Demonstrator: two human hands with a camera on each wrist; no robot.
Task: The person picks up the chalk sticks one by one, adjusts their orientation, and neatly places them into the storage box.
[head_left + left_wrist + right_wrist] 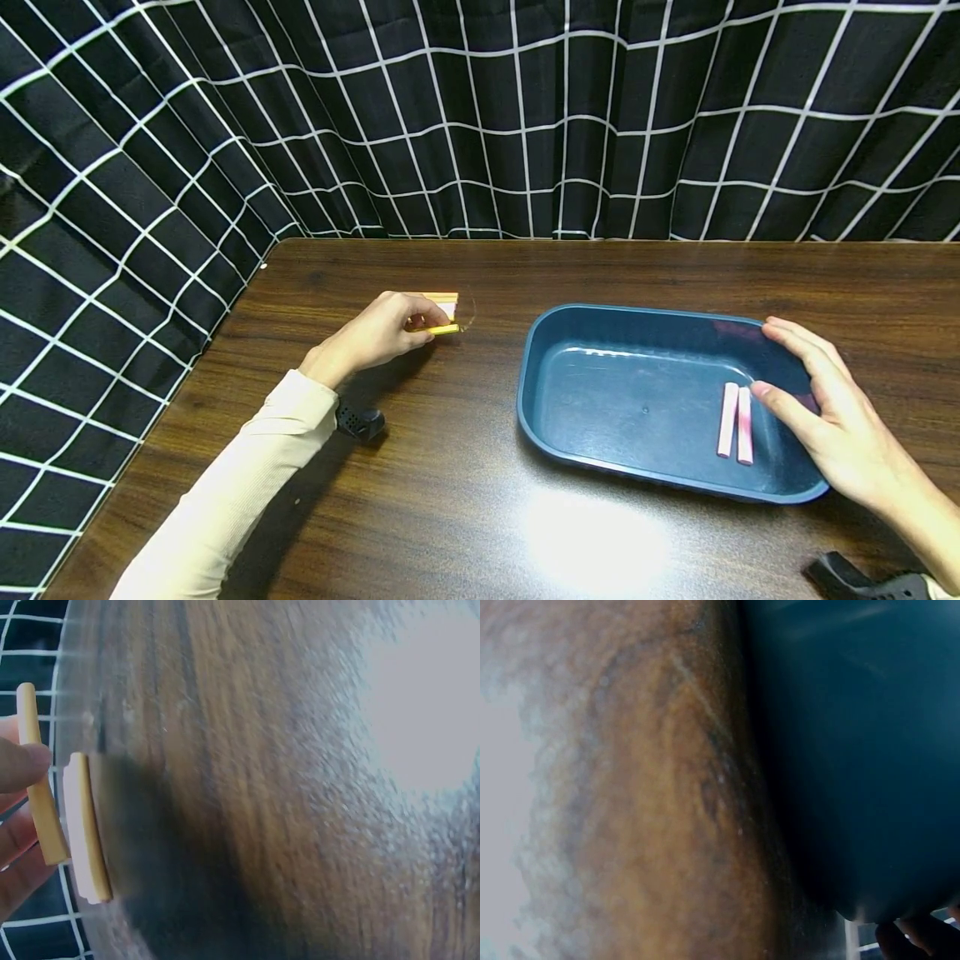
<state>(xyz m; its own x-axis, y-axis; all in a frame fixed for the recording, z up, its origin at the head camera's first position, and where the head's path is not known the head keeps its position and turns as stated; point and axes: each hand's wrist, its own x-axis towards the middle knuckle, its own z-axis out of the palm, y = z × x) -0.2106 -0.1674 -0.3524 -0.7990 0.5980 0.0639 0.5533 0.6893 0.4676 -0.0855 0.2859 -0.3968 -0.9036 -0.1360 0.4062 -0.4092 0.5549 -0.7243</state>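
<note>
My left hand (382, 329) pinches a yellow chalk stick (444, 329) between thumb and fingers, just above the table. Behind the fingers lie more sticks, an orange chalk stick (442, 297) and a pale pink one (448, 309). In the left wrist view, the held yellow stick (41, 787) is tilted beside the pale and orange pair (90, 832) on the table. My right hand (840, 417) holds the right end of a blue plastic tub (615, 475), thumb inside the wall and fingers over the rim. Two pink chalk sticks (736, 423) lie side by side in the tub.
The dark wood table (420, 500) shows a bright glare patch in front of the tub. A black curtain with a white grid (525, 125) hangs along the back and left edges. A black wrist camera (360, 423) sits under the left wrist.
</note>
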